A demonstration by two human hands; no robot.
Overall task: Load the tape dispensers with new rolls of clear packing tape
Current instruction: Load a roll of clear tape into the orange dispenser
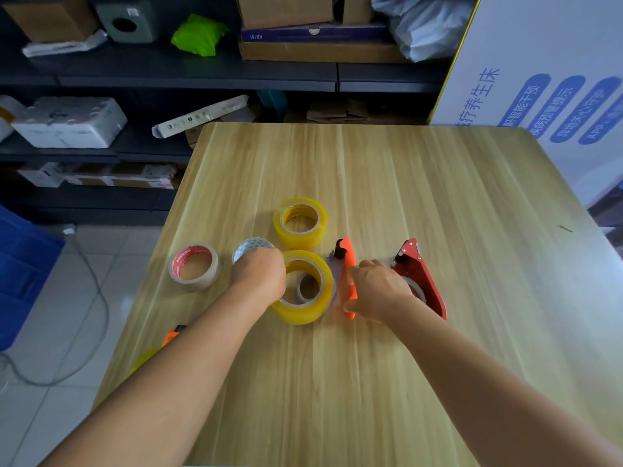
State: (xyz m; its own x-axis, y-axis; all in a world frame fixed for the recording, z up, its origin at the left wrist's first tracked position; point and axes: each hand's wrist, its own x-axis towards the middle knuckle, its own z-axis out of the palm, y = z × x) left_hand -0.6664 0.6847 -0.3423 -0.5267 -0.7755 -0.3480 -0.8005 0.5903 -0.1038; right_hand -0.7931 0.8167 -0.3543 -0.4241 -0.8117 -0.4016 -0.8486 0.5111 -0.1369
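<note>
Two hands engaged | left hand (259, 273) grip pinching yellow roll (305, 287) | right hand (377, 289) grip clasping orange dispenser (349, 264) beside roll | step: seating roll | next: align core with hub

The tabletop (421, 183) lies bare across its far half and along the near edge between the two forearms, so a hand can pass there. The middle is crowded: a brown tape roll (194, 267), a patterned roll (251, 247), two yellow rolls (300, 223) (305, 287), an orange dispenser (349, 267) and a red dispenser (419, 278) stand close together. Gaps between them are narrow. An orange tool (173, 333) sits at the left edge.
</note>
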